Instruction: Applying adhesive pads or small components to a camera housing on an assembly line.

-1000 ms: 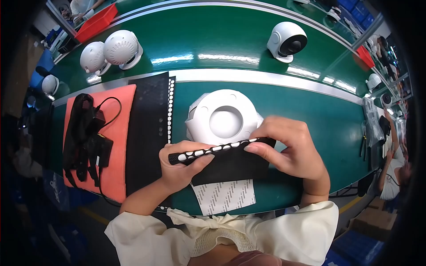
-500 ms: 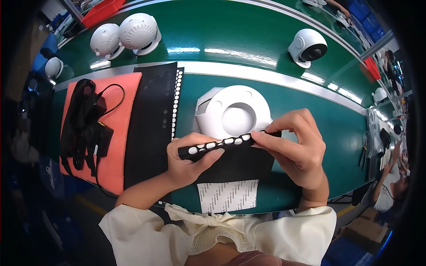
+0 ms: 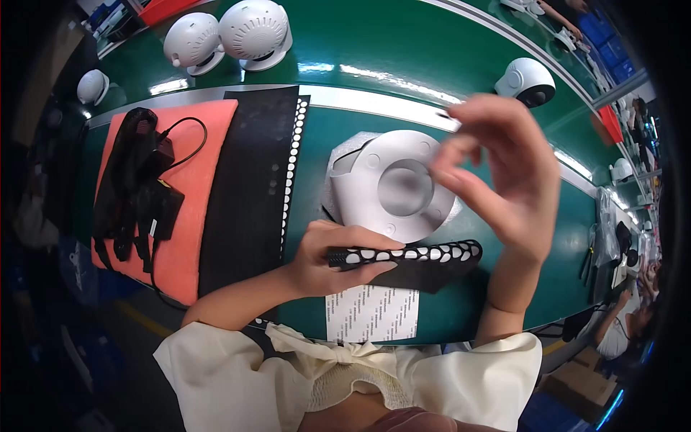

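My left hand [image 3: 327, 259] grips one end of a black strip dotted with white round pads [image 3: 417, 258] and holds it level, just in front of a white round device [image 3: 392, 183] that lies bottom-up on the green bench. My right hand [image 3: 500, 169] is raised above the device's right side, clear of the strip. Its thumb and forefinger are pinched together, and anything between them is too small to make out.
A white sheet with rows of small marks [image 3: 371, 313] lies under the strip. To the left are a black sheet with a dotted edge [image 3: 248, 180] and an orange mat [image 3: 191, 237] carrying black cables [image 3: 137, 187]. Several white round devices [image 3: 252, 29] stand on the green belt [image 3: 374, 43] behind. Another person [image 3: 622, 335] works at right.
My right hand has let go of the strip's right end and risen above the device with its fingers pinched. My left hand still holds the strip.
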### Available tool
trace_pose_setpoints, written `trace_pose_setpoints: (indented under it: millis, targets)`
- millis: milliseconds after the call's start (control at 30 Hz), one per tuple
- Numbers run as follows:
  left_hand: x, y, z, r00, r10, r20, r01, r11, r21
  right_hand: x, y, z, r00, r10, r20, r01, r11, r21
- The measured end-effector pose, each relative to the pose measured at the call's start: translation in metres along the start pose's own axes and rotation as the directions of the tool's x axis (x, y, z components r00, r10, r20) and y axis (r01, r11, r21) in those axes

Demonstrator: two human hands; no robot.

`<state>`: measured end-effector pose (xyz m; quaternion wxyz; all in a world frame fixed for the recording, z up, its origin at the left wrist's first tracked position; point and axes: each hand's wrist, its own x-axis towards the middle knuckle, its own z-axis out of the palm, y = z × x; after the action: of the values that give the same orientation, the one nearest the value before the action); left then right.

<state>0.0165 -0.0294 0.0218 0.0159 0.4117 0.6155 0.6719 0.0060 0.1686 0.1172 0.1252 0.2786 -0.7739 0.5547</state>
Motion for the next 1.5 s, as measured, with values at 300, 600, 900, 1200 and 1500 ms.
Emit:
trace_pose_setpoints:
  millis: [300,600,900,1200,1500]
  targets:
    - [-0.002,-0.009,-0.006,0.997,-0.024,0.066,0.026,0.999,-0.025,0.023,0.02,0.028,0.98,0.104,0.169,-0.104,0.995,-0.012]
    - [0.001,-0.011,-0.003,0.998,-0.008,0.055,0.008,1.0,-0.007,0.022,0.026,0.023,0.934,-0.27,0.233,0.347,0.835,-0.426]
    - [0.002,-0.013,0.0,1.0,-0.012,0.019,0.012,1.0,0.0,0.011,0.02,0.011,0.951,-0.22,0.217,0.298,0.84,-0.454]
    - [0.006,-0.013,0.001,1.0,0.009,0.021,-0.009,1.0,0.022,0.002,0.046,-0.006,0.995,0.091,-0.043,-0.095,0.989,-0.109]
    - [0.006,-0.015,0.001,0.999,-0.011,0.033,0.01,1.0,0.019,0.0,0.045,-0.004,1.0,0.016,-0.007,-0.017,0.962,-0.271]
